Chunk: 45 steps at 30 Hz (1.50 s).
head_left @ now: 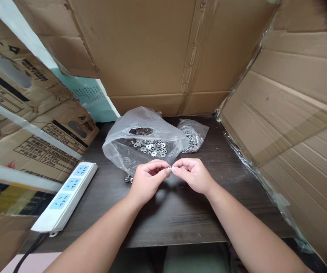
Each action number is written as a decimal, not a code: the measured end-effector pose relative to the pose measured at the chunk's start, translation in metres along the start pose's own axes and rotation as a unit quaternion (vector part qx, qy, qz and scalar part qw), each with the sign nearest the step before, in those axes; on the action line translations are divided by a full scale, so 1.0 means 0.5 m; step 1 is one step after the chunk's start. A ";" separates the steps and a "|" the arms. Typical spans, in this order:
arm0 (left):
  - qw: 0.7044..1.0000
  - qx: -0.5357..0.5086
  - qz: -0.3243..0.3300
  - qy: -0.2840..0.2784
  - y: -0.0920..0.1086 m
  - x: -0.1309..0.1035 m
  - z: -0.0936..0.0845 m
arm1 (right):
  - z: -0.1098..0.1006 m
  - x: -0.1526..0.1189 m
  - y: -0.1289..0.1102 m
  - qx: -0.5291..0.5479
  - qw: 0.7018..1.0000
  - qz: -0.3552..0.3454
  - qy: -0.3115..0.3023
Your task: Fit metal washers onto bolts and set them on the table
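My left hand (149, 180) and my right hand (194, 175) meet above the dark table, each pinching a small silvery metal fastener (170, 168) between thumb and fingertips. Fingers hide most of the fastener, so I cannot tell its exact kind. Just beyond my hands, a clear plastic bag (113, 148) gapes open, with many loose washers and nuts (153, 148) inside. Several bolt-like metal pieces (128, 179) lie beside my left wrist, partly hidden by it. Behind my right hand sits a smaller clear bag of screws (191, 141).
A white power strip (66, 195) lies along the table's left side, its black cable (32, 248) running off the front. Cardboard walls (152, 49) enclose the table (237, 178) at the back and both sides. A light green sheet (88, 94) stands at the back left.
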State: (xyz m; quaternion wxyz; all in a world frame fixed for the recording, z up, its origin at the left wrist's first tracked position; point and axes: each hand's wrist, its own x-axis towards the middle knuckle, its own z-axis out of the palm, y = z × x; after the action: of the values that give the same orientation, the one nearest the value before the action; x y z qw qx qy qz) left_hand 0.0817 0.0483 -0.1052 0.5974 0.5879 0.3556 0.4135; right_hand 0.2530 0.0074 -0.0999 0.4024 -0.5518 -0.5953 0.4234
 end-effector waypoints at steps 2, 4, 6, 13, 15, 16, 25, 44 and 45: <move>1.000 0.010 0.002 -0.003 0.003 -0.001 0.001 | 0.001 0.000 0.001 0.001 1.000 -0.004 -0.003; 1.000 0.016 0.005 -0.009 0.005 -0.001 0.002 | 0.002 0.000 0.001 0.002 1.000 -0.007 -0.003; 1.000 0.020 0.005 -0.012 0.007 -0.002 0.002 | 0.003 0.001 0.001 -0.004 1.000 -0.010 0.000; 1.000 0.016 -0.005 -0.013 0.010 -0.003 0.003 | 0.010 0.006 0.000 -0.016 1.000 -0.016 0.001; 1.000 0.013 -0.003 -0.015 0.010 -0.003 0.003 | 0.012 0.008 0.002 -0.010 1.000 -0.014 0.004; 1.000 0.011 -0.002 -0.015 0.010 -0.003 0.003 | 0.012 0.008 0.003 -0.011 1.000 -0.016 0.011; 0.999 -0.031 0.001 0.008 -0.005 0.004 -0.003 | 0.001 -0.002 0.016 -0.049 0.993 -0.087 0.062; 0.996 0.081 0.034 0.010 0.012 -0.001 0.003 | 0.011 -0.001 0.003 -0.059 0.998 -0.033 0.014; 0.995 0.094 0.043 0.013 0.013 -0.001 0.004 | 0.011 0.000 0.003 -0.065 0.997 -0.036 0.016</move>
State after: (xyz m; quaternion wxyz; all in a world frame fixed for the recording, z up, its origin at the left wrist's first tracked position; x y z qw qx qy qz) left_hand 0.0830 0.0466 -0.0989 0.5169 0.6507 0.3748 0.4110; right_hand 0.2484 0.0070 -0.1029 0.3899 -0.5616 -0.6344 0.3608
